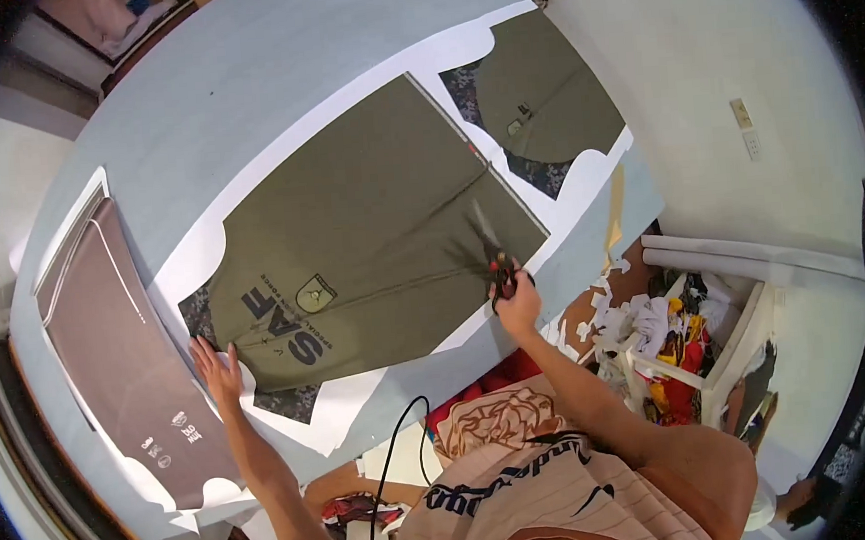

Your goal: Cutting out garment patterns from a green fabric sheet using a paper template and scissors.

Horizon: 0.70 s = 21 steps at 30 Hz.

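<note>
A large olive-green shirt panel, printed on white paper, lies across the light-blue table, with dark camouflage patches at its corners. My right hand grips a pair of scissors by the dark handles. Their blades look parted and point away from me, over the panel's right part near its hem; whether they touch it I cannot tell. With fingers apart, my left hand rests flat at the panel's lower left corner, beside a camouflage patch. A brown printed panel lies to its left.
Another olive panel occupies the table's far right. Below the right edge stands a white-framed bin filled with fabric scraps. White rolls lean by the wall. A black cable hangs near the front edge.
</note>
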Tool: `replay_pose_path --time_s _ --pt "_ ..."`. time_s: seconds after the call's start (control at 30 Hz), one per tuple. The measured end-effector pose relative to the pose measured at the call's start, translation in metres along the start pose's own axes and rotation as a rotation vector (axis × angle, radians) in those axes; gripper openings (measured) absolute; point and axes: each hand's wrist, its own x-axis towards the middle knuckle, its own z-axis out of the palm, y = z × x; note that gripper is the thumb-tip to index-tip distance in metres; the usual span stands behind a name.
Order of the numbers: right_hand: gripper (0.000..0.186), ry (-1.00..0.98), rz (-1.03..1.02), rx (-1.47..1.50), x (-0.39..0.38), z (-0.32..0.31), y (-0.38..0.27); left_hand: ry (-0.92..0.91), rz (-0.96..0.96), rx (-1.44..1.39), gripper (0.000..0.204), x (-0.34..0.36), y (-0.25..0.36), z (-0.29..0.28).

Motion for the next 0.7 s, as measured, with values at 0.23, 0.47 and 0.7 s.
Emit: replay_pose_path --time_s 0.23,0.47,0.7 --pt "0.062 -0.279 -0.004 0.058 -0.088 -0.042 -0.011 0.066 -0.212 0.263 0.067 0.018 -0.033 -0.012" --pt "0.048 -0.217 0.063 0.132 -0.071 -0.041 -0.016 0.143 -0.155 0.168 0.082 -0.044 0.187 0.044" --pt "0.017 0.328 0.166 0.042 0.174 -0.012 0.1 0.043 -0.375 0.152 0.1 -0.047 0.172 0.044"
